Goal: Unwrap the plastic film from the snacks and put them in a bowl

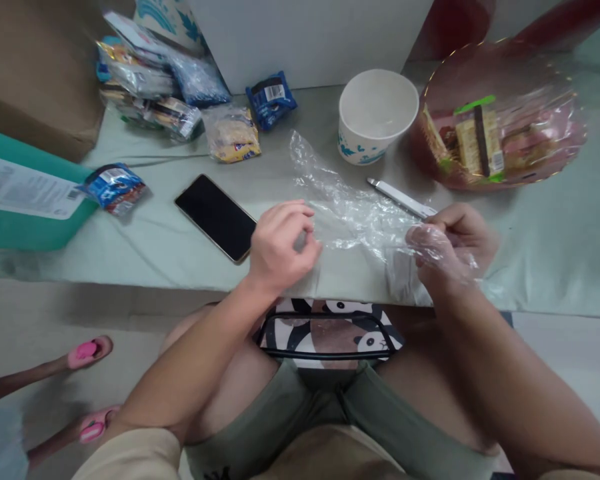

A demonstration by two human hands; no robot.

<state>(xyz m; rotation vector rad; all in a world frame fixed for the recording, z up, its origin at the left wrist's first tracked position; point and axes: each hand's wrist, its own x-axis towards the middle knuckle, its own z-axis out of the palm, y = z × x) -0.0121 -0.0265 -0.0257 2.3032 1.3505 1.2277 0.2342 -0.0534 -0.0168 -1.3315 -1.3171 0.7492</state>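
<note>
A crumpled sheet of clear plastic (350, 213), perhaps a thin bag, stretches across the pale cloth in front of me. Its right end is gripped by my right hand (453, 243), thumb pressed against curled fingers. My left hand (285, 243) hovers by the left side of the plastic, fingers loosely bent and thumb apart from them, with nothing visible between. Just left of that hand lies a black-screened phone (217, 217), its corner partly hidden. A white pen-like tool (400, 197) rests beyond the plastic, its near end close to my right fingers.
A white paper bowl (377, 113) stands behind the plastic, beside a pink clear basket (535, 170) of wrapped snacks. Several snack packets (233, 133) lie at the back left, near a green box (30, 230). Another person's pink-sandalled foot (87, 352) shows below left.
</note>
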